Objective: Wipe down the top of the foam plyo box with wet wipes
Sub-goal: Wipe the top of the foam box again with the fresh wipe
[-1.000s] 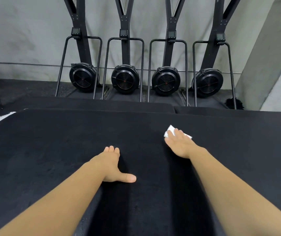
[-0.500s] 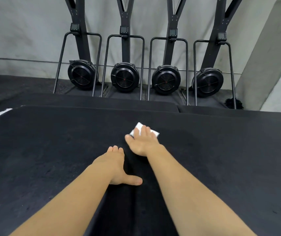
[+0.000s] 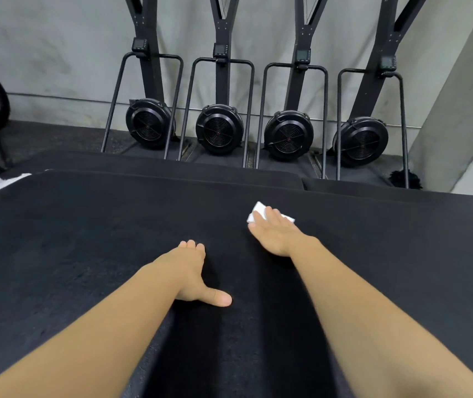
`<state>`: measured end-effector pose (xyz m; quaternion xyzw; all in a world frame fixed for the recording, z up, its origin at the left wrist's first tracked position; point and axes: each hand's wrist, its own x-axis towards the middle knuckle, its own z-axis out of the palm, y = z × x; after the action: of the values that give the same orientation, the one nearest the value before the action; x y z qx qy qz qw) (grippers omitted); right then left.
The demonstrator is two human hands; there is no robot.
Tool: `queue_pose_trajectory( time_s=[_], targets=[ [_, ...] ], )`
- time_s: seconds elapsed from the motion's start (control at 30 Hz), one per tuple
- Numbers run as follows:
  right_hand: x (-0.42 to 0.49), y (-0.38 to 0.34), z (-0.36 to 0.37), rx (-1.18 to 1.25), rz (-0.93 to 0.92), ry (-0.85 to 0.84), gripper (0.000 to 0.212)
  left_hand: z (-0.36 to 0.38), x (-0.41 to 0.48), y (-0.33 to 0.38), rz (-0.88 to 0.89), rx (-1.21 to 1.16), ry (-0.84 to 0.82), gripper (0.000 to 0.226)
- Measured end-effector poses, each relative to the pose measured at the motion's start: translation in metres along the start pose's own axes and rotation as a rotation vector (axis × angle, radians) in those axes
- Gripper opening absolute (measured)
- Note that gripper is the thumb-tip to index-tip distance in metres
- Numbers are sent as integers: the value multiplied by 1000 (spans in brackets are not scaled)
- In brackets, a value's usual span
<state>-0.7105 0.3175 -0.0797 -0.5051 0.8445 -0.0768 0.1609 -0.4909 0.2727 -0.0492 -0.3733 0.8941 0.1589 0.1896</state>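
The fingers [image 3: 273, 216] of your right hand [image 3: 275, 235] lie straight and close together, pressing a folded white wet wipe [image 3: 259, 210] flat against the top of the black foam plyo box [image 3: 86, 239]. They are not curled round the wipe, and its corners show past your fingertips on the far side. The wipe sits right of the middle of the box top, towards the far edge.

Your left hand [image 3: 189, 271] rests palm down on the same surface, nearer to you and well apart from the wipe. Its fingers are relaxed and extended, its thumb [image 3: 218, 297] is stretched out to the right, and it holds nothing.

Beyond the far edge lies another black padded surface [image 3: 172, 165]. Behind it, 4 upright black machines with round fan housings [image 3: 219, 129] stand in a row against a grey wall [image 3: 57, 53]. A white strip [image 3: 11, 180] shows past the box's left corner.
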Motion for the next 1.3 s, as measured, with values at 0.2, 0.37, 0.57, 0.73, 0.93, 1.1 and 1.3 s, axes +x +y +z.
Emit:
queue_pose_trajectory(
  time_s=[0.2,0.37,0.57,0.73,0.93,1.1,1.3],
  targets=[
    [-12,54,-18,12,165,18,49,1,0,0,1,17,-8,127],
    [-13,43,-14,56,245,44,60,2,4,-1,2,65,-10,129],
    [4,-28,5,-10,184,54,71,4,7,-3,16,106,10,130],
    [14,-96,23,23,23,-7,69,4,4,-2,52,63,54,127],
    [16,-120,23,272,-72,-174,67,0,-1,-1,81,-50,55,120],
    [20,-62,5,201,-37,-45,46,-2,-1,2,16,31,-3,129],
    [16,38,-24,234,148,143,26,-2,2,-1,-14,96,-4,132]
  ],
)
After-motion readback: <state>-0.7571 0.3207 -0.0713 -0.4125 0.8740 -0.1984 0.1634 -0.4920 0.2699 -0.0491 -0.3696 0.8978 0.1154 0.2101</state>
